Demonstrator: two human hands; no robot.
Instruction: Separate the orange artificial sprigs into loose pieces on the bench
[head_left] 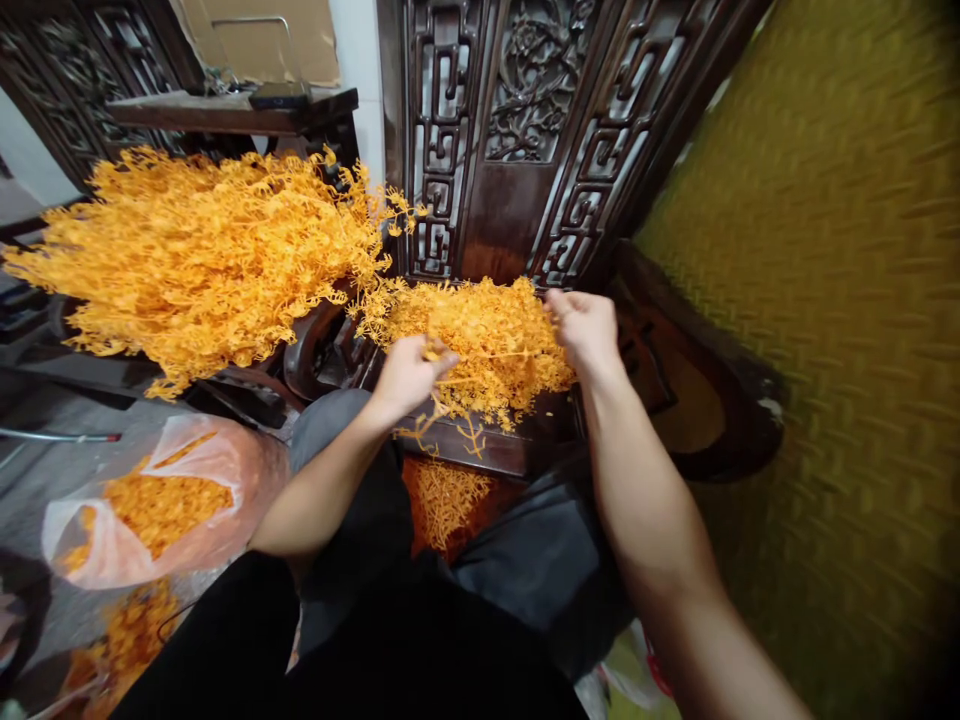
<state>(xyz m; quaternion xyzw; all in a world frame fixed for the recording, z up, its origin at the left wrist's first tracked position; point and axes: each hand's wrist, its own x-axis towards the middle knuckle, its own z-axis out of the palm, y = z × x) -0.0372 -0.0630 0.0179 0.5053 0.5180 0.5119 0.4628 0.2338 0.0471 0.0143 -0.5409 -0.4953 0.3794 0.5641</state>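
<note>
- Looking down, in the head view, on a thin pinkish plastic bag (259, 470), sagging open on the floor beside the left knee (334, 420) and containing loose orange pieces (161, 505).
- Seeing, between the two knees, a reddish container (491, 500) with thin, branching orange stems (444, 500) inside; being unable to tell from this angle between a bag and a basin.
- Noticing a further blurred orange heap (139, 630) lying below the plastic bag at the lower left, near the black sleeve (217, 630).
- Pinching a small orange bit (433, 350) between the thumb and fingers of the left hand (409, 378), at the near left edge of the front pile (499, 335).
- Having forked sprigs (471, 437) hanging just below the left hand, over the front edge of the dark wooden seat (510, 457); being unable to tell about any link to the pinched bit.
- Curling the fingers of the right hand (589, 328) at the right edge of the front pile; being unable to tell about any grasp on a piece there.
- Facing the front pile, lying on the seat directly between both hands and before the carved wooden back (544, 90).
- Having a larger orange pile (210, 260) beyond and well to the left of the left hand, resting on dark furniture (311, 355) and reaching the front pile with its trailing right end.
</note>
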